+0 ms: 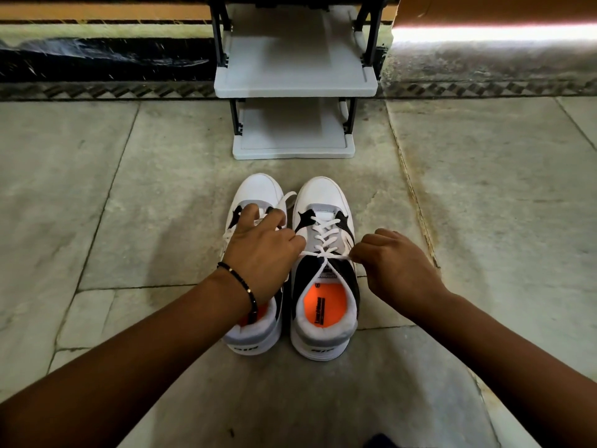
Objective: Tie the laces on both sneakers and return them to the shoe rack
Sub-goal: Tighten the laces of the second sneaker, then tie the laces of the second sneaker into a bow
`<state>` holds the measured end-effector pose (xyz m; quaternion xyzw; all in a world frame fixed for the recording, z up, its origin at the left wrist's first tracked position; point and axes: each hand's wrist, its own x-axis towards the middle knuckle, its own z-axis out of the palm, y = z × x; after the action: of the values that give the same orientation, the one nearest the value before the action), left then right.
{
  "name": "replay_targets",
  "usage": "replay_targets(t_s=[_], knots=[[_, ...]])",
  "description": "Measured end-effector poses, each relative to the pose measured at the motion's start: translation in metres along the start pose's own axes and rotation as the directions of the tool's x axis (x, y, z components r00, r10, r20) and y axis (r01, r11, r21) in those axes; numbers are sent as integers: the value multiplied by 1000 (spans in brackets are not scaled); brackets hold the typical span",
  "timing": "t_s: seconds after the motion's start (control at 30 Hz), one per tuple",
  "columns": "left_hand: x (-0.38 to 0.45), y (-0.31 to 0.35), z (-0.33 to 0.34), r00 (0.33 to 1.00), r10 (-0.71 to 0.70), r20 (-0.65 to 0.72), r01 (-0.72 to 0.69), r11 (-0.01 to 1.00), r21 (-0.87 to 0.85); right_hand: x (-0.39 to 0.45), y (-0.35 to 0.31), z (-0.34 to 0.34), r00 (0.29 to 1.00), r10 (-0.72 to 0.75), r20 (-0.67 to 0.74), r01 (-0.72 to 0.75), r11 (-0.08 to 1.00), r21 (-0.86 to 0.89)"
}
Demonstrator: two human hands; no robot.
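Two white, black and grey sneakers with orange insoles stand side by side on the floor, toes pointing away from me. The right sneaker (323, 202) has white laces (326, 236) crossed up its front. My right hand (397, 266) pinches one lace end and pulls it to the right. My left hand (261, 250) covers much of the left sneaker (258, 189) and grips the other lace end of the right sneaker, pulling it left. The lace runs taut between both hands. A loose lace of the left sneaker lies near its toe.
A grey shoe rack (295, 85) with two bare shelves stands straight ahead, just beyond the sneakers' toes. Stone floor slabs (129, 189) spread to both sides. A dark patterned border and a wall base run behind the rack.
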<state>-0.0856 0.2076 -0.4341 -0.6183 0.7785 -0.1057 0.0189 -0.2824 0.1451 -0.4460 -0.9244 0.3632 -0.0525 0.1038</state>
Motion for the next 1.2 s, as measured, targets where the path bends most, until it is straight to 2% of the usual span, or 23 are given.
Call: replay_targets(t_s=[0.27, 0.73, 0.8, 0.83, 0.87, 0.9, 0.93, 1.0, 1.07, 1.13, 1.17, 1.2], knots=[[-1, 0, 7, 998, -17, 60, 18, 1000, -19, -7, 1, 4, 997, 60, -40, -58, 998, 34], [-2, -8, 3, 995, -41, 88, 50, 994, -99, -8, 4, 5, 999, 52, -14, -51, 997, 66], [-3, -9, 5, 995, -63, 73, 76, 978, -195, -10, 4, 5, 997, 80, 11, -81, 988, 128], [-4, -11, 4, 992, -98, 81, 118, 947, -297, -10, 5, 3, 992, 128, 9, -127, 968, 216], [-5, -11, 2, 988, -128, 87, 153, 895, -419, -10, 4, -2, 977, 211, 26, -206, 911, 358], [-5, -10, -1, 985, -146, 92, 172, 802, -572, -9, 3, -6, 952, 297, 76, -291, 794, 534], [-5, -8, -6, 982, -161, 100, 182, 663, -726, -7, 1, -11, 926, 352, 140, -345, 629, 697], [-1, 2, -14, 974, -179, 138, 193, 340, -920, -1, -5, -15, 903, 374, 211, -347, 347, 871], [7, 12, -17, 946, -212, 246, 254, 9, -967, 7, -15, -14, 905, 362, 224, -298, 164, 940], [13, 19, -16, 901, -262, 347, 264, -303, -915, 15, -24, -14, 908, 340, 244, -257, -10, 966], [15, 21, -16, 878, -278, 390, 246, -436, -866, 18, -27, -14, 910, 321, 263, -245, -97, 965], [16, 20, -15, 858, -289, 424, 226, -527, -819, 21, -30, -14, 910, 304, 283, -240, -171, 956]])
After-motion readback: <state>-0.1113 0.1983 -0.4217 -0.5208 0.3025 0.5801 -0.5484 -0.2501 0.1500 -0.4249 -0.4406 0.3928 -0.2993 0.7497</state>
